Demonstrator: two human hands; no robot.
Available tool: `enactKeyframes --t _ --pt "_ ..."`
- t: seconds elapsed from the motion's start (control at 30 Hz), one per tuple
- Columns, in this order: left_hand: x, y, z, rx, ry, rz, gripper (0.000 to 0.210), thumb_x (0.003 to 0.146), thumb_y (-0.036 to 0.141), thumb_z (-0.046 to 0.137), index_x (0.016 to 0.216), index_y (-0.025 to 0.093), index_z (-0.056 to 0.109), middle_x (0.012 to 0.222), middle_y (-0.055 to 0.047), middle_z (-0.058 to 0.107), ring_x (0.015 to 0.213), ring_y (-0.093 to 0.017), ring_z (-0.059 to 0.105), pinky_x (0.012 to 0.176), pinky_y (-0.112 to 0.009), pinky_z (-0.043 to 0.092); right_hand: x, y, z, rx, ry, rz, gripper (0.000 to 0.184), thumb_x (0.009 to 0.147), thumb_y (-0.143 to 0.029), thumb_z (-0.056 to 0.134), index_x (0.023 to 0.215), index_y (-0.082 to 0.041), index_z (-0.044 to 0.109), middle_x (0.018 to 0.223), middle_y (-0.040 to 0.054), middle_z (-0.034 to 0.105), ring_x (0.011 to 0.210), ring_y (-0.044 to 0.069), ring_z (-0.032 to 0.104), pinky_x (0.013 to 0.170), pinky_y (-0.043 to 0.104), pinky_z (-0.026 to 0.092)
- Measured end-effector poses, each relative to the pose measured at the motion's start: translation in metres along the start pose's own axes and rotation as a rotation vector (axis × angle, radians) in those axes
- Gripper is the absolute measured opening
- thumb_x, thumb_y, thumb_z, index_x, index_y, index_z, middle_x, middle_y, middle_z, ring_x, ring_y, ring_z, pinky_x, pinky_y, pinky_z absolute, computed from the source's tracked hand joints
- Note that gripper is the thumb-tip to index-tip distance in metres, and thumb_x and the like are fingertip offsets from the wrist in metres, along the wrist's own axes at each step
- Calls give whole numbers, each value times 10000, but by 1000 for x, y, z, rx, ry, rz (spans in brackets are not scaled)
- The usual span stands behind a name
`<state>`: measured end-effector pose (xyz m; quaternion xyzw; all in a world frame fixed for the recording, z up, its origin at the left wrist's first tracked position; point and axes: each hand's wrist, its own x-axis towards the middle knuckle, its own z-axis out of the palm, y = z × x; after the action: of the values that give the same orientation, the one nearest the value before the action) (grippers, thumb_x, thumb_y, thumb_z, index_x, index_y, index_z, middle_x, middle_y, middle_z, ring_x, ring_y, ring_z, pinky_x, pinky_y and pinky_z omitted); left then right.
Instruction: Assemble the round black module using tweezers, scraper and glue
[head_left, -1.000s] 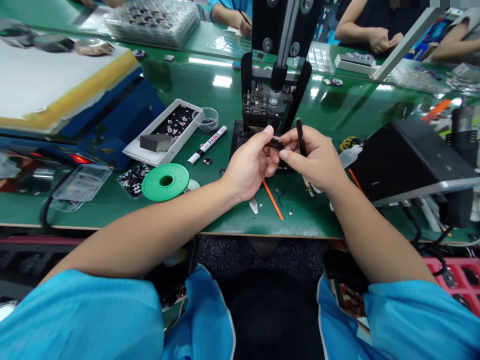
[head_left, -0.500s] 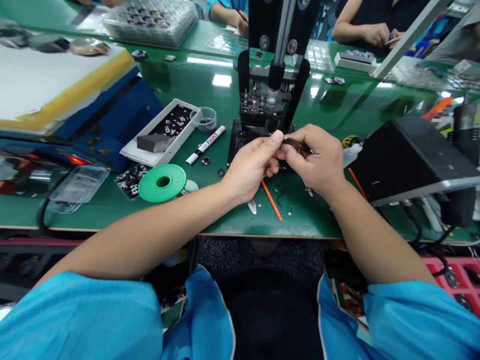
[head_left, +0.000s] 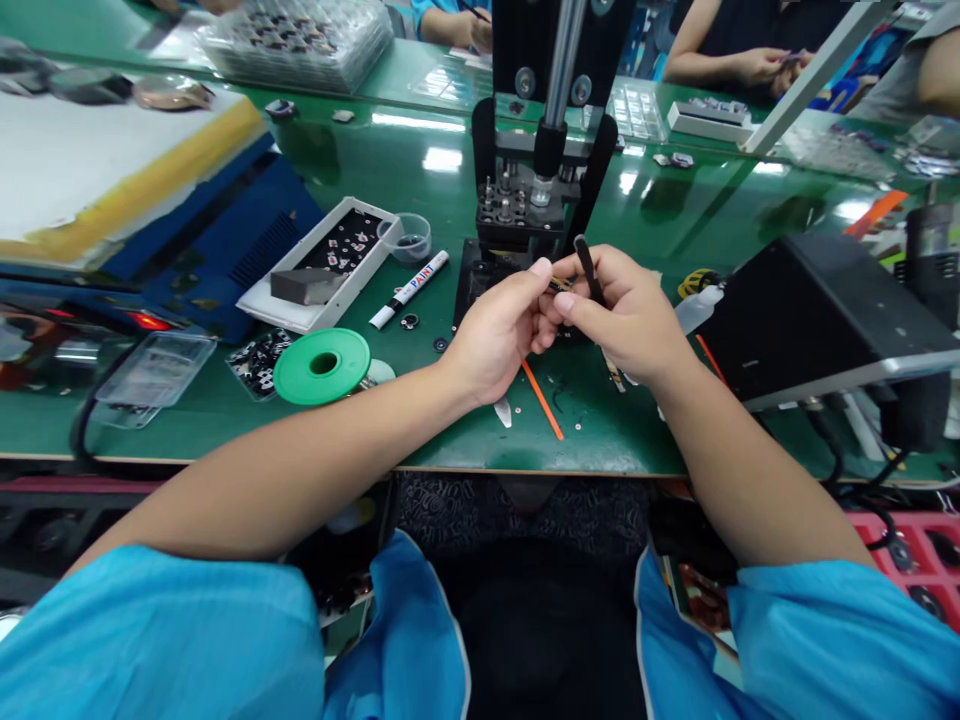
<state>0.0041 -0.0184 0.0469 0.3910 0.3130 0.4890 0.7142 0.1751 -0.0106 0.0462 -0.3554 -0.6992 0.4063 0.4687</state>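
My left hand (head_left: 499, 330) is closed, its thumb and fingers pinching a small dark part with a yellowish edge (head_left: 557, 285). Facing it, my right hand (head_left: 626, 310) is closed round a slim dark tool (head_left: 590, 270) whose rounded end sticks up between the fingers; its exact kind is unclear. The right thumb and fingertips also meet the small part, which is mostly hidden. Both hands are above the bench, just in front of a black press (head_left: 521, 210).
A paint marker (head_left: 409, 290), a white tray (head_left: 354, 285) of tiny parts and a green spool (head_left: 322, 366) lie left. An orange stick (head_left: 541, 398) lies below my hands. A black box-shaped device (head_left: 840, 320) stands right, a blue machine (head_left: 195, 230) left. Other people work across the bench.
The dark tool in my right hand has swung from lying low across the fingers to pointing up. My right fingers have shifted toward my left fingertips; the left hand has barely moved.
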Motion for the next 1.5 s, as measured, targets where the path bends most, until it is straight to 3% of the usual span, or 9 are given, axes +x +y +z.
enactKeyframes --t 0.27,0.43,0.57,0.77,1.0,1.5 --pt "-4 -2 -1 55 -4 38 428 1075 522 770 852 183 633 746 30 633 582 -57 546 551 -208 415 3 -2 2 213 -18 121 281 865 -326 811 1102 -247 683 728 -81 661 649 129 677 677 297 602" --pt "-3 -3 -2 67 -13 42 463 1054 586 787 870 182 657 750 24 643 588 -62 555 556 -212 433 2 -5 0 208 -4 153 284 818 -269 784 1084 -246 689 755 -69 684 649 129 665 670 307 587" --pt "-2 -2 -2 71 -10 44 485 1050 619 783 878 183 658 752 21 647 591 -67 563 555 -215 434 2 -5 -1 218 -8 144 303 791 -235 792 1082 -240 706 723 -86 612 635 121 646 655 297 565" --pt "-4 -5 -4 85 -54 96 447 1053 571 797 884 182 656 770 22 646 613 -65 562 571 -206 434 4 1 -3 219 13 120 317 832 -375 890 1053 -230 715 771 -56 677 653 111 626 603 264 510" --pt "-3 -7 -5 87 -59 56 503 1052 660 757 918 181 686 806 -7 673 629 -82 560 564 -214 430 4 -2 -6 185 21 161 291 830 -377 900 1031 -225 753 731 -49 675 647 117 612 549 252 440" --pt "-3 -7 -5 113 -67 94 565 997 715 801 860 187 654 781 -1 663 636 -82 565 574 -226 427 4 -3 -3 164 26 99 172 818 -276 785 976 -258 719 655 -84 634 617 130 635 652 309 568"
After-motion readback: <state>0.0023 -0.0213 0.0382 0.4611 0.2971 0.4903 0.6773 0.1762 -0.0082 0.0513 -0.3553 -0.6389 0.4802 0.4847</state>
